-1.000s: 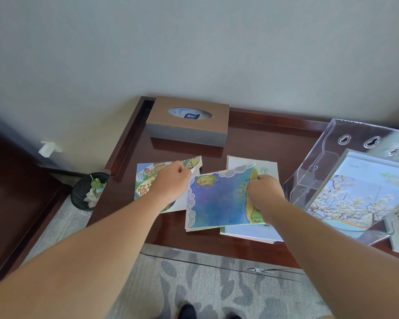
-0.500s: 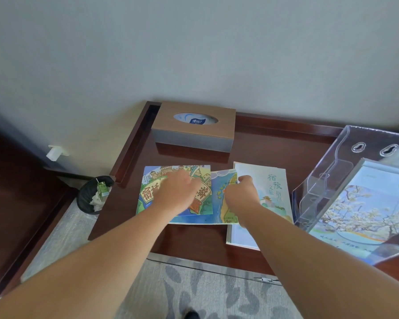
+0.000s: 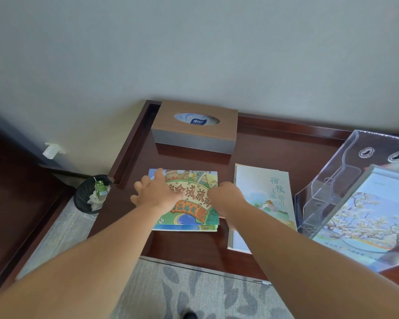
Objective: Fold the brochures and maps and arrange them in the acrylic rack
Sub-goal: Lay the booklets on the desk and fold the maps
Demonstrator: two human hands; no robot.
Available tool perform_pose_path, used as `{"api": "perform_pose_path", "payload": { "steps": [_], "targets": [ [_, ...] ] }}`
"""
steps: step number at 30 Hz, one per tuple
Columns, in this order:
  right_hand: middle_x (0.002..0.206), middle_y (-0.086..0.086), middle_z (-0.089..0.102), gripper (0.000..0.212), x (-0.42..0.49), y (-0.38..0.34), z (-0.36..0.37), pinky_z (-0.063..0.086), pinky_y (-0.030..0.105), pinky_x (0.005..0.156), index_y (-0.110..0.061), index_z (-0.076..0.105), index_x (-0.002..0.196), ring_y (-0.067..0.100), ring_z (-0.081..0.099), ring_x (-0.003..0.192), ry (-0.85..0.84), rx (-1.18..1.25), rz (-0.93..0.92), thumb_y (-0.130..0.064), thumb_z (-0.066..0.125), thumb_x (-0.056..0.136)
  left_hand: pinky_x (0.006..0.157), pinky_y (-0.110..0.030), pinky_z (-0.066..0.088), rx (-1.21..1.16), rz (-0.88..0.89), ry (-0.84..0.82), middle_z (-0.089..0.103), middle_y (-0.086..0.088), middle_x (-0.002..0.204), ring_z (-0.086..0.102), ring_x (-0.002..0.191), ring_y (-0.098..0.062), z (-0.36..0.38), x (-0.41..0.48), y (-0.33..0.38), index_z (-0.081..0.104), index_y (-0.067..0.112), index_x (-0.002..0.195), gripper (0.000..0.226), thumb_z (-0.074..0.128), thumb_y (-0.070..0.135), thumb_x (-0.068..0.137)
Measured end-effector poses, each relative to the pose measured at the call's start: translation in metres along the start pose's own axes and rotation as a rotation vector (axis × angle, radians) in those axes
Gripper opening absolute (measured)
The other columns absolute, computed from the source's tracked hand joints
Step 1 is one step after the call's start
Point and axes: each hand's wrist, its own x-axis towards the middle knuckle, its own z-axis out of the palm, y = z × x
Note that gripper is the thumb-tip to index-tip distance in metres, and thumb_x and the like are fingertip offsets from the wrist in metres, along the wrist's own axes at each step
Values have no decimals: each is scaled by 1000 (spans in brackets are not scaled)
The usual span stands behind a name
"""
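A colourful cartoon map (image 3: 189,203) lies folded flat on the dark wooden desk (image 3: 251,157). My left hand (image 3: 156,192) presses on its left half with fingers spread. My right hand (image 3: 226,196) rests on the map's right edge, fingers curled down on the fold. A pale brochure with green characters (image 3: 263,194) lies just right of the map, partly under my right forearm. The clear acrylic rack (image 3: 346,166) lies tilted at the right, with a blossom-tree brochure (image 3: 366,217) in it.
A brown tissue box (image 3: 194,127) stands at the back of the desk against the wall. A black waste bin (image 3: 90,194) with a green carton sits on the floor at the left. Patterned carpet lies below the desk's front edge.
The blue inner panel of the map has been folded over to the left, so the cartoon cover now faces up. Both hands moved onto the closed map and flatten it.
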Motion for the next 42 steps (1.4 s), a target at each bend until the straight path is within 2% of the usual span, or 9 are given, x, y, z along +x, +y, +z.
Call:
{"api": "perform_pose_path", "payload": {
  "steps": [6, 8, 11, 14, 17, 24, 31, 36, 42],
  "targets": [
    [98, 12, 57, 9, 3, -3, -5, 49, 29, 61, -9, 56, 98, 18, 50, 67, 16, 95, 55, -9, 53, 89, 100, -51, 40, -294, -88, 46, 37, -11, 141, 40, 127, -34, -11, 5, 0, 26, 27, 149, 87, 73, 42, 77],
    [108, 15, 60, 19, 5, -5, -6, 45, 28, 57, -7, 58, 107, 19, 51, 69, 37, 69, 24, -9, 52, 90, 85, -44, 53, -524, -124, 69, 38, -12, 136, 56, 110, -31, -17, 7, 3, 32, 20, 146, 71, 65, 30, 84],
    [115, 11, 60, 27, 7, -8, -8, 47, 28, 56, -9, 53, 116, 23, 59, 83, 134, 65, -49, -6, 44, 91, 46, -26, 47, -884, -116, 113, 57, -11, 115, 67, 72, -19, -29, 5, 13, 46, 15, 121, 35, 53, 24, 88],
    [116, 8, 55, 31, 6, -15, -11, 57, 37, 65, -16, 49, 116, 24, 63, 91, 249, 170, -145, -4, 38, 90, 42, -23, 45, -1116, -27, 154, 64, -3, 87, 67, 59, -12, -44, 0, 24, 47, 21, 97, 14, 47, 20, 83],
    [101, 0, 60, 25, 0, -22, -17, 47, 25, 46, -20, 44, 104, 14, 63, 78, 284, 261, -228, -3, 36, 88, 45, -26, 51, -1258, 41, 166, 65, 1, 77, 70, 60, -16, -55, -5, 31, 49, 21, 82, 11, 43, 15, 75],
    [89, -9, 61, 18, -5, -6, -7, 37, 10, 34, -23, 44, 106, 6, 60, 73, 225, 274, -189, -8, 39, 97, 60, -35, 56, -1275, 4, 134, 69, -3, 84, 71, 73, -20, -38, -12, 20, 58, 19, 88, 25, 40, 3, 85],
    [108, 2, 63, 19, -2, -3, -9, 49, 26, 58, -19, 45, 115, 15, 63, 89, 156, 158, -113, -11, 39, 99, 53, -28, 54, -1152, -4, 83, 71, 1, 90, 72, 76, -15, -33, -12, 10, 56, 28, 89, 23, 43, 9, 90],
    [118, 9, 60, 28, -2, -4, -9, 53, 43, 93, -11, 42, 125, 29, 61, 108, 99, 10, -87, -6, 36, 98, 49, -23, 53, -1120, -14, 76, 71, 4, 89, 73, 70, -11, -33, -15, 5, 56, 31, 89, 22, 44, 12, 90],
    [112, 6, 61, 19, -7, -5, -13, 54, 36, 84, -15, 44, 113, 19, 60, 95, 123, 75, -40, -7, 34, 99, 48, -20, 51, -1123, 9, 49, 71, 5, 88, 73, 72, -11, -31, -17, 6, 56, 28, 92, 20, 46, 11, 89]
  ]
}}
